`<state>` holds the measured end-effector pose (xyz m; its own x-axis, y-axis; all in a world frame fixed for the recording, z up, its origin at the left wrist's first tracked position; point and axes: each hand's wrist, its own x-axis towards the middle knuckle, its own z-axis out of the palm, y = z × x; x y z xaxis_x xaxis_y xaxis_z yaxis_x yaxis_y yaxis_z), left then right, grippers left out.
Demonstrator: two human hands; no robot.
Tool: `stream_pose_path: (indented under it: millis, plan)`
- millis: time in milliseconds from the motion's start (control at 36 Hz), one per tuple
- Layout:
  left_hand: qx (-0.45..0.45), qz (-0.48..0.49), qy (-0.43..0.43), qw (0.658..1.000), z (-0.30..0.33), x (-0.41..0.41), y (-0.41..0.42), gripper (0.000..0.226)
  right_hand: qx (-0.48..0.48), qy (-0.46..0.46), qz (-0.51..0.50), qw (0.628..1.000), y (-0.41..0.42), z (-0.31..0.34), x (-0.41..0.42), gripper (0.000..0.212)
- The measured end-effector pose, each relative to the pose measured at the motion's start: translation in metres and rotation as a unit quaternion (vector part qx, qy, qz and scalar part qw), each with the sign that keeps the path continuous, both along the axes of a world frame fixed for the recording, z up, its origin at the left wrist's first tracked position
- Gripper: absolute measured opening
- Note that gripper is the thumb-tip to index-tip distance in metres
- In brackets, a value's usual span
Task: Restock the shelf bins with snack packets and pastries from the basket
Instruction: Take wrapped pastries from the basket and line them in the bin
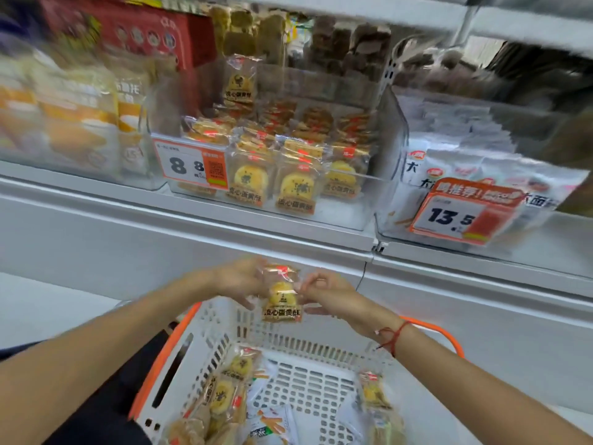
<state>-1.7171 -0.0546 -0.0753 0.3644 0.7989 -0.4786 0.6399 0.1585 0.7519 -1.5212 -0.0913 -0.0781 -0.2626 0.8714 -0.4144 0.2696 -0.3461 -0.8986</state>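
Fingers of both hands pinch a clear-wrapped yellow egg-yolk pastry packet (282, 295) above the white slotted plastic basket (308, 380): left hand (239, 279) at one edge, right hand (324, 292) at the other. Best keep it label-forward, then stand it upright in the clear shelf bin (369, 184) among matching packets

Illumination bright, even and cool-white, with soft, faint shadows only. Mild glare on the clear front wall of the middle bin (359, 184) and on the white shelf ledge (224, 226). Motion blur heavy at the left and upper edges: the red box (134, 33) and the orange-and-white packets (73, 117) are smeared, print unreadable. The centre is sharper; the 8.8 price tag (189, 165) reads clearly. The right tag (462, 213) is slightly smeared. Wide-angle distortion bows the shelf lines.
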Motion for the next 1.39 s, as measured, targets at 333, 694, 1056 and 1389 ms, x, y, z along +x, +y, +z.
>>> stream_pose_path:
  millis: [333, 694, 1056, 1389]
  plan:
    - [0.222, -0.08, -0.061, 0.97, 0.116, 0.013, -0.003, 0.02, 0.31, -0.209, 0.039, 0.927, -0.015, 0.104, 0.022, 0.043]
    - [0.451, 0.01, 0.061, 0.891, 0.141, 0.024, 0.029, 0.038, 0.597, -0.274, -0.157, 0.737, -0.001, 0.181, 0.037, 0.021]
    - [0.51, 0.029, 0.219, 0.832, 0.127, 0.027, 0.037, 0.033, 0.436, -0.611, -0.003, 0.661, 0.083, 0.183, 0.009, 0.017]
    - [0.494, 0.011, 0.212, 0.843, 0.124, 0.025, 0.041, 0.042, 0.369, -0.66, 0.096, 0.647, 0.103, 0.182, -0.001, 0.02]
